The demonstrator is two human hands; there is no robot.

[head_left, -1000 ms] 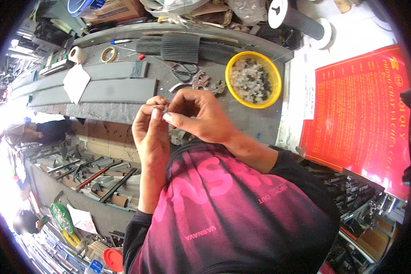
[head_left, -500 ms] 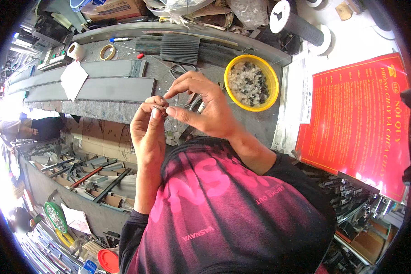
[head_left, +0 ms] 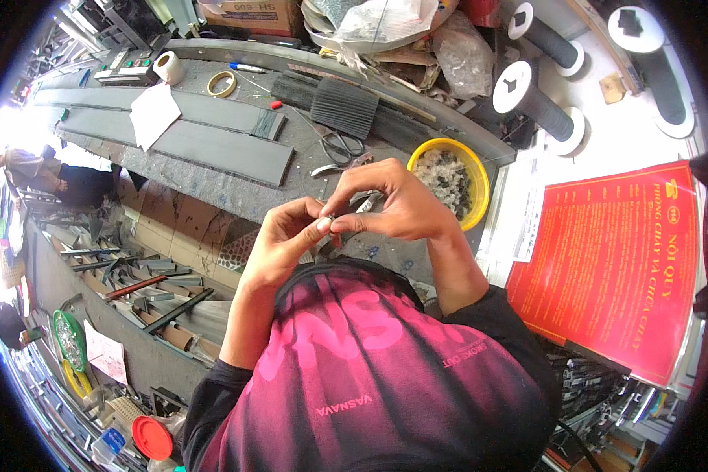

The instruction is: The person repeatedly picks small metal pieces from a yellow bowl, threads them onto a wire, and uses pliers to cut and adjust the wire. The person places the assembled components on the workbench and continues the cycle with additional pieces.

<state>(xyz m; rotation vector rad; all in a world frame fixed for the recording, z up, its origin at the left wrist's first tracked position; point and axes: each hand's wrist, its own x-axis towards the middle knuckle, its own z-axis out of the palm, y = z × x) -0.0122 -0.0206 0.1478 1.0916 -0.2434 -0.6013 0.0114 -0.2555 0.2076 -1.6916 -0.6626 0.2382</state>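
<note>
My left hand (head_left: 287,236) and my right hand (head_left: 401,206) meet in front of my chest, fingertips touching. Both pinch thumb against forefinger around a tiny greyish piece (head_left: 329,219), mostly covered by the fingers and too small to name. Just beyond the hands, scissors (head_left: 343,146) lie on the grey worktable (head_left: 212,177). To the right of my right hand stands a yellow basin (head_left: 484,185) holding many small clear and black pieces. Behind the scissors is a dark grey pleated block (head_left: 344,108).
Long grey flat strips (head_left: 204,145) lie at left under white paper (head_left: 155,116). A tape roll (head_left: 222,84) and blue marker (head_left: 247,68) sit behind. Black-wound spools (head_left: 539,98) stand far right, above a red poster (head_left: 606,267). At left are a bin of offcuts (head_left: 145,287) and another person (head_left: 55,177).
The view has shifted, so the bench appears farther right and lower. My right forefinger and thumb, apart before, have come together at the tiny piece, against the left fingertips.
</note>
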